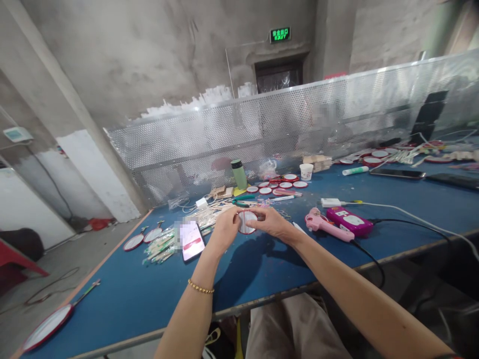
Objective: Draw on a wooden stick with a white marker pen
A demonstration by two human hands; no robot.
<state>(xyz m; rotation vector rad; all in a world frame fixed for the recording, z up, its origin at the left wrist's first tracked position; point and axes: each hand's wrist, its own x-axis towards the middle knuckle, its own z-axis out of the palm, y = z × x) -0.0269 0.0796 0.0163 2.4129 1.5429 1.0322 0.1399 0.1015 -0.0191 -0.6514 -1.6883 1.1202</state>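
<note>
Near frame centre, the left hand (226, 224) and right hand (276, 223), partly curled, pinch 1 red-rimmed disc (245, 218) between them; steadying seems underway, next needing even pressure.

A workshop: the blue tabletop (112, 284) carries a pink glue gun (329, 227), loose wooden sticks (208, 215) and repeated red-rimmed discs (265, 190); behind the tabletop stand a perforated metal screen (209, 134), a rough bare wall (149, 50) and a lit exit sign (280, 35).
</note>
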